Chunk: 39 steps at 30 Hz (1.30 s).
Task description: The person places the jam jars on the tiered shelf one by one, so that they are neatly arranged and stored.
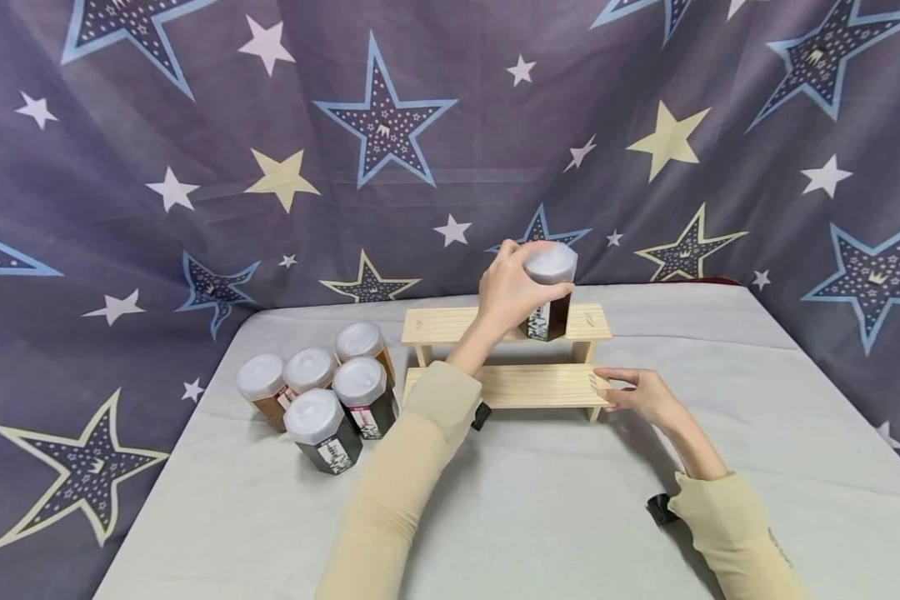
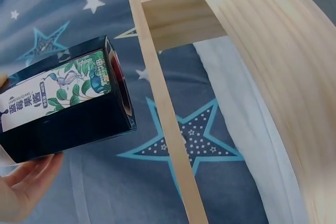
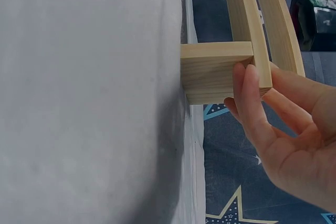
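Note:
My left hand (image 1: 510,285) grips a dark jar of blueberry jam (image 1: 551,320) round its frosted lid, at the right part of the upper tier of a two-tier wooden rack (image 1: 528,386). In the left wrist view the jar (image 2: 63,103) shows a white label with leaves, and a gap lies between its base and the upper board (image 2: 168,114). At the rack's right end, my right hand (image 1: 648,395) pinches the lower board. The right wrist view has the fingers (image 3: 252,95) at the corner where that board meets its leg (image 3: 212,80).
Left of the rack several lidded jars (image 1: 313,417) stand in a cluster, some dark, some brown. A pale cloth (image 1: 525,517) covers the table. Behind it hangs a star-patterned curtain (image 1: 465,100). Black straps (image 1: 660,508) show at the wrists.

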Each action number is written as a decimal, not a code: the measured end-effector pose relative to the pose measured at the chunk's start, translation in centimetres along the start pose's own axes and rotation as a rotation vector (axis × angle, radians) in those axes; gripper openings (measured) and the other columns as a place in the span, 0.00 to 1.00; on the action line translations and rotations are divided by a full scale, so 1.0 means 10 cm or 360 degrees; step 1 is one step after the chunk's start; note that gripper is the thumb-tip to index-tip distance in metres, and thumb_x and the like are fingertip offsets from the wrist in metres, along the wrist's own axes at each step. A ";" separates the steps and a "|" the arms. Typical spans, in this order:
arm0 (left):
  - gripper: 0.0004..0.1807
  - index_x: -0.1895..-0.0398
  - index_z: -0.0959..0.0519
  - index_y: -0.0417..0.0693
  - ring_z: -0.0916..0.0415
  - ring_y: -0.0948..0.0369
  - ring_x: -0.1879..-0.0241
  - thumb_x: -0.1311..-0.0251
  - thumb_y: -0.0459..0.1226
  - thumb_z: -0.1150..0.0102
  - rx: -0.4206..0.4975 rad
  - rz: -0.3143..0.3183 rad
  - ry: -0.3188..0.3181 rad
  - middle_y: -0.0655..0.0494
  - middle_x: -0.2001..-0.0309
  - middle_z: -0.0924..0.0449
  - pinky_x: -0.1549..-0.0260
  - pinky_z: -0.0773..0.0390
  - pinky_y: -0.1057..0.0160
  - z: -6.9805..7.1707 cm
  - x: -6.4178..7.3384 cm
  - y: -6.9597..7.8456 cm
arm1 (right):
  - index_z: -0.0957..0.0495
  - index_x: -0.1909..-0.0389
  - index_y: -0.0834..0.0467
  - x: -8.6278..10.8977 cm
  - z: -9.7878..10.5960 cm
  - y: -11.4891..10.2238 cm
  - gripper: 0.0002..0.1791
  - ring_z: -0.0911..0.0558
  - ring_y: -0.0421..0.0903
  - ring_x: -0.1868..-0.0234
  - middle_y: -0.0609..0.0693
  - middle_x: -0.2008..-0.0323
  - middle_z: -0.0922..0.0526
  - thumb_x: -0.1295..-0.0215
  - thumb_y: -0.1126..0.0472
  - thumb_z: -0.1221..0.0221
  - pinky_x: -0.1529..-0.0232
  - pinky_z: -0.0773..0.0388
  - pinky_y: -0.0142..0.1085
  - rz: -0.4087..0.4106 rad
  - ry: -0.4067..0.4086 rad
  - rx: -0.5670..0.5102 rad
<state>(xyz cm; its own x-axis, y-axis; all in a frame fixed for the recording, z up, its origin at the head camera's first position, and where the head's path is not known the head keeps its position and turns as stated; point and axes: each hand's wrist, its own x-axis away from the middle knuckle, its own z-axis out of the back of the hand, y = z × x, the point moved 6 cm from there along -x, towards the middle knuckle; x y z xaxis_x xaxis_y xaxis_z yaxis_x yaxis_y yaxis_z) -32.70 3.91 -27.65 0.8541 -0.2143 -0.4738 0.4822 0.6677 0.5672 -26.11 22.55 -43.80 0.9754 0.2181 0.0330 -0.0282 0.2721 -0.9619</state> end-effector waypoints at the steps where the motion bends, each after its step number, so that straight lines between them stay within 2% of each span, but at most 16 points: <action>1: 0.31 0.51 0.26 0.64 0.30 0.62 0.68 0.65 0.56 0.34 -0.0012 0.0001 -0.0005 0.57 0.61 0.32 0.74 0.31 0.66 -0.02 -0.02 0.00 | 0.39 0.46 0.78 0.00 0.00 0.00 0.24 0.20 0.38 0.74 0.76 0.50 0.34 0.43 0.73 0.48 0.67 0.22 0.39 -0.0002 -0.0004 0.0005; 12: 0.32 0.51 0.26 0.64 0.29 0.61 0.67 0.66 0.57 0.34 -0.0087 0.0022 -0.0013 0.56 0.61 0.31 0.73 0.31 0.66 -0.20 -0.12 0.00 | 0.39 0.47 0.79 0.00 -0.05 0.00 0.23 0.20 0.37 0.74 0.75 0.49 0.35 0.44 0.74 0.48 0.68 0.22 0.37 0.0003 -0.0015 -0.0022; 22: 0.32 0.46 0.29 0.64 0.30 0.61 0.63 0.60 0.55 0.36 -0.0008 0.0056 -0.0031 0.55 0.58 0.34 0.73 0.30 0.67 -0.36 -0.09 -0.03 | 0.38 0.47 0.79 0.00 -0.03 -0.01 0.23 0.20 0.38 0.75 0.75 0.49 0.35 0.43 0.73 0.47 0.68 0.22 0.38 0.0011 0.0004 -0.0011; 29: 0.32 0.45 0.31 0.64 0.32 0.60 0.59 0.57 0.55 0.38 -0.0020 0.0054 -0.0038 0.52 0.54 0.35 0.68 0.29 0.66 -0.37 -0.06 -0.01 | 0.39 0.46 0.78 -0.01 -0.02 -0.01 0.24 0.19 0.39 0.74 0.75 0.48 0.35 0.43 0.72 0.47 0.67 0.22 0.37 0.0007 0.0000 0.0005; 33: 0.30 0.44 0.31 0.60 0.32 0.57 0.54 0.53 0.53 0.39 -0.0022 -0.0013 -0.0055 0.50 0.49 0.36 0.62 0.28 0.64 -0.34 -0.03 0.01 | 0.39 0.47 0.79 0.00 -0.02 -0.01 0.24 0.20 0.38 0.74 0.75 0.48 0.36 0.43 0.73 0.47 0.68 0.22 0.36 0.0013 -0.0003 -0.0005; 36: 0.27 0.44 0.30 0.56 0.32 0.57 0.52 0.50 0.50 0.41 0.0035 -0.0052 -0.0067 0.49 0.46 0.37 0.60 0.29 0.64 -0.31 0.01 0.03 | 0.39 0.47 0.79 0.01 -0.01 -0.01 0.24 0.20 0.37 0.75 0.75 0.48 0.36 0.43 0.73 0.48 0.68 0.22 0.36 0.0009 0.0008 -0.0006; 39: 0.24 0.46 0.28 0.54 0.31 0.57 0.52 0.48 0.46 0.41 0.0078 -0.0071 -0.0037 0.50 0.45 0.37 0.59 0.29 0.64 -0.24 0.06 0.03 | 0.39 0.47 0.79 0.01 -0.01 -0.01 0.24 0.20 0.37 0.75 0.75 0.48 0.36 0.43 0.72 0.47 0.68 0.22 0.36 0.0005 0.0006 -0.0001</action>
<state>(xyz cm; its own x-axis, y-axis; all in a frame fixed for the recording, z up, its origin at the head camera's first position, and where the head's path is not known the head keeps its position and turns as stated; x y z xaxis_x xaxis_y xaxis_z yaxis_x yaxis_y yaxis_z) -32.52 5.72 -29.33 0.8357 -0.2597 -0.4838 0.5282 0.6213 0.5788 -26.02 22.43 -43.71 0.9761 0.2152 0.0290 -0.0311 0.2707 -0.9622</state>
